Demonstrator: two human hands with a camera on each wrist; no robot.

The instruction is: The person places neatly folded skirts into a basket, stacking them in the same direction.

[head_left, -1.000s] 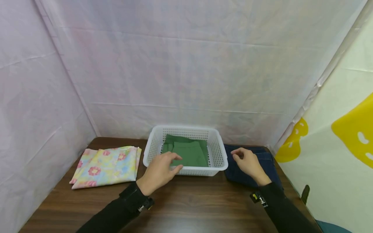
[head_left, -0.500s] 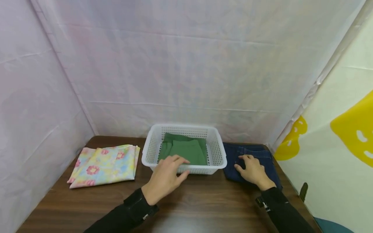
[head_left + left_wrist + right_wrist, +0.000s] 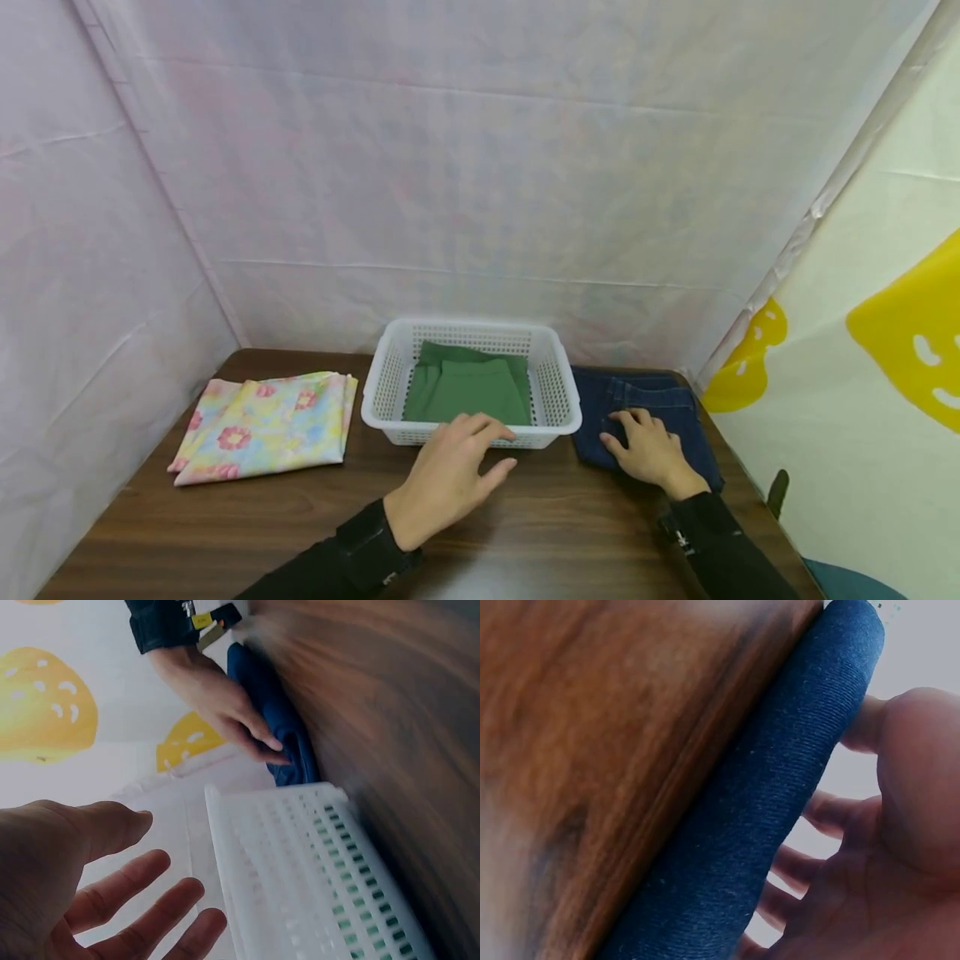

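On the right of the table lies a folded pair of dark blue jeans (image 3: 675, 417). My right hand (image 3: 648, 450) rests on top of it with the fingers spread; in the right wrist view the fingertips (image 3: 829, 814) meet the upper side of the denim (image 3: 750, 802). A white plastic basket (image 3: 566, 392) stands at the middle back, holding a folded green garment (image 3: 480, 387). My left hand (image 3: 450, 475) hovers in front of the basket's near rim, fingers relaxed and apart, holding nothing. The left wrist view shows that hand (image 3: 112, 885) beside the basket wall (image 3: 270, 855).
A folded floral cloth (image 3: 270, 429) in yellow, pink and blue lies at the left of the brown wooden table (image 3: 562, 533). White sheeting (image 3: 480, 167) closes off the back and left. A pale sheet with yellow shapes (image 3: 915, 325) hangs at the right.
My right hand has come down onto the jeans, its fingers spreading out. The left hand has moved right and toward me, from over the basket's left front corner to before its near side.
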